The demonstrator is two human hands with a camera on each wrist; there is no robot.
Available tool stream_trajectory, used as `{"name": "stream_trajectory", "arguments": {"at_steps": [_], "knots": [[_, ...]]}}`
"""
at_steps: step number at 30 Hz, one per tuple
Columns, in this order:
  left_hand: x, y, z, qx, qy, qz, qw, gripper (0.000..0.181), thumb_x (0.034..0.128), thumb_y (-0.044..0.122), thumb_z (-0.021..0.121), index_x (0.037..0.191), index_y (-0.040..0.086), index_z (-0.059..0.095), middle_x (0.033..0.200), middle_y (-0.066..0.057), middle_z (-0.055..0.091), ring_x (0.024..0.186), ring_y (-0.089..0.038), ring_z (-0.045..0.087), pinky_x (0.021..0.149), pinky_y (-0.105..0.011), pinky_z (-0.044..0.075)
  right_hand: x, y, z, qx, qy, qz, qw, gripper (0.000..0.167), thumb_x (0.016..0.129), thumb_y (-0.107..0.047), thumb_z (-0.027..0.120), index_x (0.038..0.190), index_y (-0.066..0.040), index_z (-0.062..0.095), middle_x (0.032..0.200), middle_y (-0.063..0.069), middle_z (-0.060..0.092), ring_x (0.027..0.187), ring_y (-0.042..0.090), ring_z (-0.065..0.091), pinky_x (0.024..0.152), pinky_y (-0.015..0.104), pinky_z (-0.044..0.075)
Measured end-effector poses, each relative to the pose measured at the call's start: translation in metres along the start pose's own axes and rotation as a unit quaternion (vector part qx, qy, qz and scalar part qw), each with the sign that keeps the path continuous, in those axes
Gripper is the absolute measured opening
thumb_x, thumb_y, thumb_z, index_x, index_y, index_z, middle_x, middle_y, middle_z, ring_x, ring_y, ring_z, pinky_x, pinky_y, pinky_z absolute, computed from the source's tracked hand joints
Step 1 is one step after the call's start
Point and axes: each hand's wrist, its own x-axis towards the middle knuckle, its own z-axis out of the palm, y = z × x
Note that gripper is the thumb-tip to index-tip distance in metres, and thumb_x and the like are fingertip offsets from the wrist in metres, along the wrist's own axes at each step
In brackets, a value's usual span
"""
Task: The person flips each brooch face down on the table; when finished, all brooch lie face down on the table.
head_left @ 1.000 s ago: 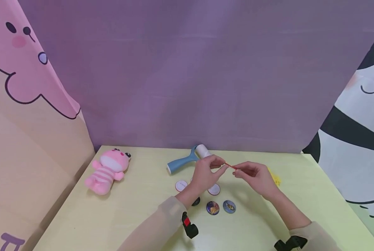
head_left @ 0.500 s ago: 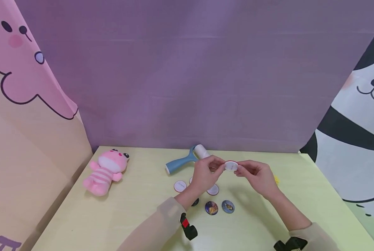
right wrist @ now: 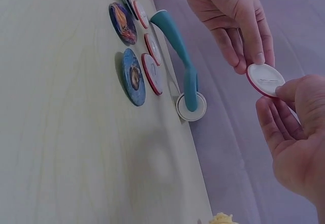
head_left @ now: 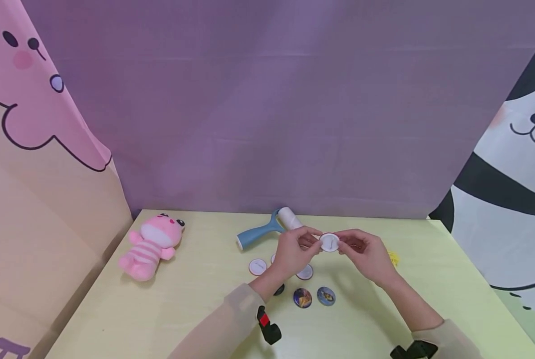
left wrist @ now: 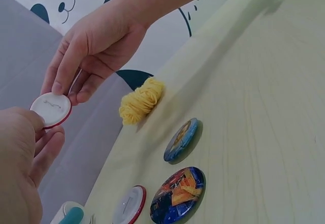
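Note:
Above the table, both hands pinch one round pin badge (head_left: 329, 242) between thumbs and fingers. Its white back with the pin faces up toward the head camera, and a red rim shows in both wrist views. My left hand (head_left: 296, 249) grips the left edge, my right hand (head_left: 365, 253) the right edge. Below them on the table lie several more badges: a dark blue and orange badge (head_left: 302, 297) and a light blue badge (head_left: 326, 296) face up, and white-backed badges (right wrist: 152, 73) face down. A dark badge (head_left: 279, 289) is partly hidden by the left wrist.
A lint roller (head_left: 259, 233) with a blue handle lies behind the left hand. Yellow yarn (left wrist: 142, 101) sits beyond the right hand, mostly hidden in the head view. At the table's (head_left: 195, 309) far left lies a pink plush toy (head_left: 152, 247). A purple backdrop (head_left: 267, 109) rises behind.
The held badge, seen edge-on as a thin red line a second ago, has been tilted so its white back shows fully. Both hands stay nearly in place.

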Motion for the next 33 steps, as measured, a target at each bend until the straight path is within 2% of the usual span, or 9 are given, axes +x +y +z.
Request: {"name": "stream_trajectory", "arguments": {"at_steps": [4, 8, 14, 20, 26, 29, 33], "knots": [[-0.002, -0.001, 0.001, 0.001, -0.009, -0.016, 0.9998, 0.026, 0.0966, 0.009, 0.078, 0.123, 0.008, 0.078, 0.101, -0.011, 0.079, 0.081, -0.010, 0.080, 0.070, -0.017, 0.062, -0.001, 0.001, 0.001, -0.005, -0.007, 0.009, 0.9999, 0.024, 0.097, -0.002, 0.074, 0.121, 0.003, 0.074, 0.101, 0.024, 0.075, 0.081, 0.005, 0.073, 0.076, 0.021, 0.063], [-0.003, 0.000, 0.001, 0.003, -0.020, -0.028, 0.9994, 0.034, 0.0911, 0.005, 0.083, 0.124, 0.007, 0.078, 0.109, -0.011, 0.078, 0.083, -0.011, 0.081, 0.069, -0.017, 0.061, -0.001, 0.002, 0.000, -0.014, -0.010, 0.021, 0.9996, 0.026, 0.097, -0.003, 0.075, 0.123, 0.002, 0.073, 0.101, 0.023, 0.075, 0.079, 0.004, 0.073, 0.074, 0.024, 0.064], [-0.003, -0.002, 0.001, 0.008, -0.045, -0.032, 0.9984, 0.042, 0.0857, 0.003, 0.087, 0.126, 0.004, 0.077, 0.117, -0.012, 0.074, 0.089, -0.011, 0.080, 0.072, -0.017, 0.062, -0.003, 0.005, 0.000, -0.051, -0.009, 0.047, 0.9976, 0.028, 0.097, -0.008, 0.078, 0.124, -0.002, 0.074, 0.098, 0.019, 0.079, 0.076, 0.011, 0.075, 0.069, 0.020, 0.059], [-0.002, -0.013, 0.006, 0.055, -0.055, -0.021, 0.9967, 0.040, 0.0869, 0.008, 0.088, 0.126, 0.004, 0.077, 0.110, -0.010, 0.077, 0.088, -0.009, 0.078, 0.078, -0.013, 0.059, -0.004, 0.009, 0.002, -0.077, -0.020, 0.078, 0.9938, 0.026, 0.098, -0.011, 0.077, 0.123, -0.004, 0.075, 0.097, 0.016, 0.080, 0.079, 0.020, 0.076, 0.068, 0.022, 0.058], [-0.001, -0.020, 0.010, 0.092, -0.070, -0.009, 0.9932, 0.036, 0.0894, 0.013, 0.086, 0.123, 0.005, 0.078, 0.107, -0.010, 0.077, 0.091, -0.014, 0.075, 0.081, -0.011, 0.058, -0.003, 0.011, 0.003, -0.103, -0.027, 0.100, 0.9893, 0.022, 0.098, -0.015, 0.077, 0.119, -0.007, 0.077, 0.097, 0.013, 0.079, 0.082, 0.031, 0.076, 0.064, 0.024, 0.056], [-0.001, -0.023, 0.012, 0.110, -0.078, -0.007, 0.9908, 0.034, 0.0900, 0.014, 0.086, 0.122, 0.005, 0.079, 0.105, -0.011, 0.076, 0.092, -0.017, 0.075, 0.082, -0.011, 0.057, -0.004, 0.014, 0.003, -0.106, -0.031, 0.111, 0.9876, 0.021, 0.098, -0.014, 0.078, 0.117, -0.006, 0.078, 0.097, 0.014, 0.080, 0.082, 0.029, 0.077, 0.063, 0.024, 0.057], [-0.003, -0.025, 0.013, 0.136, -0.082, -0.004, 0.9873, 0.031, 0.0897, 0.014, 0.086, 0.119, 0.006, 0.080, 0.101, -0.012, 0.077, 0.092, -0.021, 0.074, 0.080, -0.011, 0.055, -0.006, 0.018, 0.003, -0.115, -0.042, 0.106, 0.9868, 0.022, 0.095, -0.011, 0.080, 0.117, -0.005, 0.079, 0.105, 0.015, 0.079, 0.085, 0.020, 0.077, 0.069, 0.021, 0.060]]}}
